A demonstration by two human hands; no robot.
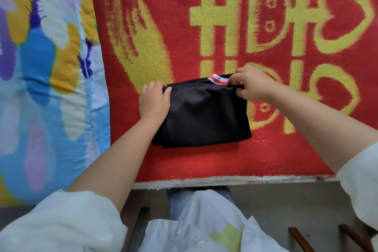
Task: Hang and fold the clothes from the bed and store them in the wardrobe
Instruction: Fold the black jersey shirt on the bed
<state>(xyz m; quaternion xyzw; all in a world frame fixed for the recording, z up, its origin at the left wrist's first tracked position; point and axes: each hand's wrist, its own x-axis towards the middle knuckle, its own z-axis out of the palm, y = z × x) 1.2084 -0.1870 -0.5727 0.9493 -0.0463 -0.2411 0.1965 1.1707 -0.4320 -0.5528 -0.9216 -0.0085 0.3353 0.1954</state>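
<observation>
My left hand (153, 102) grips the folded black jersey-fabric shirt (202, 115) at its left edge, thumb on top; my right hand (252, 85) pinches the far right corner by the red/white striped collar (218, 80). Shirt lies mid red-and-yellow pile blanket (276, 149), near its front edge. Risk: w/ only 2 far-edge grips, lifting could let the fold sag open.

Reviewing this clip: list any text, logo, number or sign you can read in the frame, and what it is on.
Red blanket: large yellow characters, seen upside down from the camera, looking like a double-happiness sign with hearts; I cannot quote them reliably.
Black garment, held by the left hand and right hand: no text, only a white and red striped band.
Quilt: pattern only.
</observation>
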